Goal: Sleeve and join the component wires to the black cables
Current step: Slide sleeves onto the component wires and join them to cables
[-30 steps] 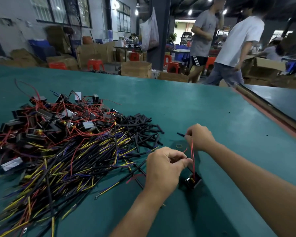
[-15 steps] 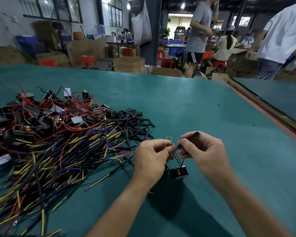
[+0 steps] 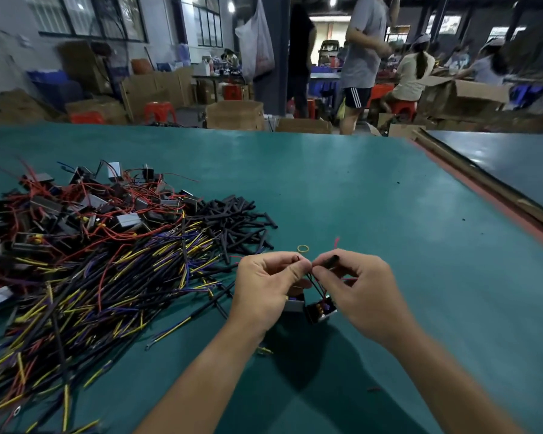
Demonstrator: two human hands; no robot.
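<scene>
The wires [image 3: 316, 285] run up from a small black part [image 3: 322, 311] below the two hands, over the green table [image 3: 389, 214]. The left hand [image 3: 268, 286] pinches a wire end with its thumb and first finger, and the other fingers are curled. The right hand [image 3: 361, 289] pinches a short black tube [image 3: 330, 262], and its fingertips almost touch the left hand's. A big pile of cables [image 3: 107, 277] lies to the left.

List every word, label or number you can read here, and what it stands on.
No text can be read anywhere.
plastic bag hanging on the pillar: reddish print, too blurred to read.
components in the pile: pale faces, no legible marking.
cardboard box: too blurred to tell.
</scene>
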